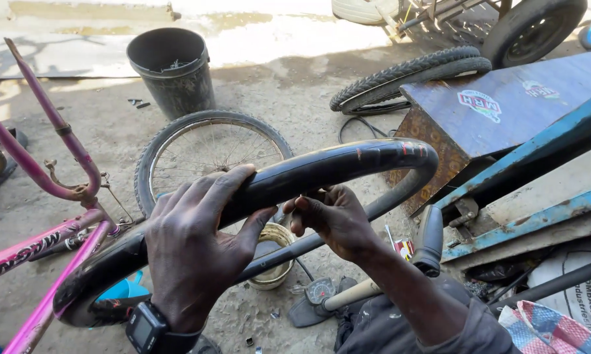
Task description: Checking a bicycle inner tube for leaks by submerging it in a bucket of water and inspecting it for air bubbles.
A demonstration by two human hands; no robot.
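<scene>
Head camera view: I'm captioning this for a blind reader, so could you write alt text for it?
Two bare hands hold an inflated black inner tube: the left hand wraps over it, the right hand pinches its underside. Behind lie a spoked bicycle wheel, a dark bucket and a pink bicycle frame on dusty ground.

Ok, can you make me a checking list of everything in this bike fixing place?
Surface: bare dirt ground, dusty and littered.
Job's things: black inflated inner tube, curved across the view.
Clutter: spoked wheel lying flat, dark bucket, small tin, gauge, loose tyre.
Hands: left hand wraps over the tube; right hand pinches its underside.
Cables: thin black cable by the wooden box.
Surroundings: pink bicycle frame, blue planks.
</scene>
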